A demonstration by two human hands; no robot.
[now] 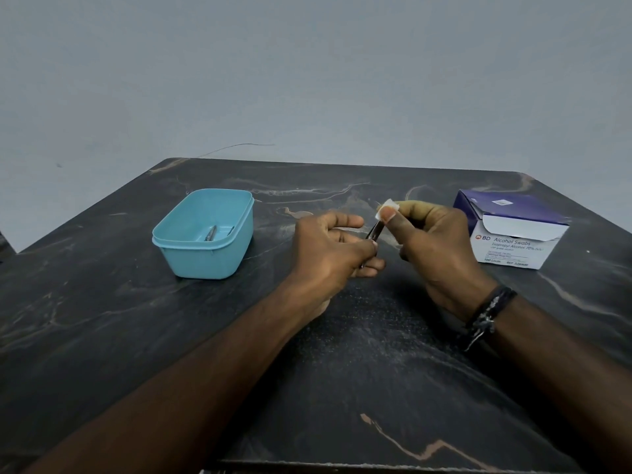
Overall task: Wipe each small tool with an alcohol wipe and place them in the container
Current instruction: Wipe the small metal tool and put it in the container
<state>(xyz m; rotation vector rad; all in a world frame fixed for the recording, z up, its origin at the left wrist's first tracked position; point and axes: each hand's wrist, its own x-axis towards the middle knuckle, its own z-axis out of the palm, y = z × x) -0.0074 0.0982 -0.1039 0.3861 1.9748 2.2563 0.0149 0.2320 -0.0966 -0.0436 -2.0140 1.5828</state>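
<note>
One dark marbled tabletop; light-blue plastic container, left, holding one metal tool; Alcohol Swabs box, right. Your left hand pinches slim metal tweezers; your right hand pinches a white wipe round their tip.

Two bare forearms, no sleeves anywhere. Right hand with a dark braided wristband, loose strands trailing. Left hand wearing nothing.
</note>
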